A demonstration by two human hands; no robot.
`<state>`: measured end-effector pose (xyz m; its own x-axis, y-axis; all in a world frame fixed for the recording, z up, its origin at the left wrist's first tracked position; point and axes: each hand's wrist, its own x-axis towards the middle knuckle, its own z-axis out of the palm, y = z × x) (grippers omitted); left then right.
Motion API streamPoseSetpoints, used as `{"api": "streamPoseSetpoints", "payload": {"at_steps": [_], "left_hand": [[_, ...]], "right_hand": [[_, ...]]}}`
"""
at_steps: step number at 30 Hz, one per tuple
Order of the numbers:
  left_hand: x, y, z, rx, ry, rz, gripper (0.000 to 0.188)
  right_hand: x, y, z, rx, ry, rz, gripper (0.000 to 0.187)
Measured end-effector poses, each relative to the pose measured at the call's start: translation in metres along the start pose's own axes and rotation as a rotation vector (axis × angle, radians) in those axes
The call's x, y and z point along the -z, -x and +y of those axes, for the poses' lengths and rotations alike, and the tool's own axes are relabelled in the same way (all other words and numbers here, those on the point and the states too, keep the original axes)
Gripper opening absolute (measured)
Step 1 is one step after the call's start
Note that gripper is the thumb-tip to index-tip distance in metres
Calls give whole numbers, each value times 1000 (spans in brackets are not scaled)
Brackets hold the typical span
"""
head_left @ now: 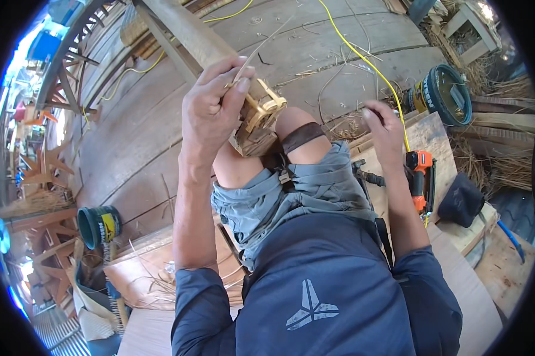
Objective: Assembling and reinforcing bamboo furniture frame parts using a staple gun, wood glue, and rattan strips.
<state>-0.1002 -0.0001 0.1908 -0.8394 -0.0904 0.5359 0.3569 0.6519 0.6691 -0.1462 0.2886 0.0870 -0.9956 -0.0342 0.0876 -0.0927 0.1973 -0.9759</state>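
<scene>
My left hand (214,104) is closed, with thumb and finger pinching a thin rattan strip (266,43) whose free end sticks up and away. Right beside it is the end of a wooden furniture piece (184,29), which reaches from the far side to my knees. Pale rattan binding (264,110) is wrapped around that end. Beneath the binding, a brown wooden block (255,142) sits between my knees. Off to the right, my right hand (385,127) is raised with its fingers curled toward the thumb. Anything between those fingertips is too small to make out.
An orange and black nail gun (419,178) lies on the board by my right forearm, joined to a yellow hose (374,68). Close by are a dark cap (460,199), a bucket (439,95) and a blue-handled tool (511,240). Another bucket (98,226) stands left.
</scene>
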Motion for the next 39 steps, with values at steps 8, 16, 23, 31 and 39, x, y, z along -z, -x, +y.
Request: {"api": "streamPoseSetpoints", "payload": {"at_steps": [8,16,23,31,39], "left_hand": [[2,5,-1,118,-36,-37,18],[0,0,-3,68,-38,-96,20],[6,3,1,173,43,-109,20],[6,1,-14,13,19,-76,16],[0,0,-20,-91,69,-3,18]], "right_hand": [[135,58,140,-102,635,332,23],[232,108,185,-409,730,350,56],[223,102,181,-392,837,37,95],[234,71,77,-581,422,122,48],[129,54,-150,-391,-405,-268,66]]}}
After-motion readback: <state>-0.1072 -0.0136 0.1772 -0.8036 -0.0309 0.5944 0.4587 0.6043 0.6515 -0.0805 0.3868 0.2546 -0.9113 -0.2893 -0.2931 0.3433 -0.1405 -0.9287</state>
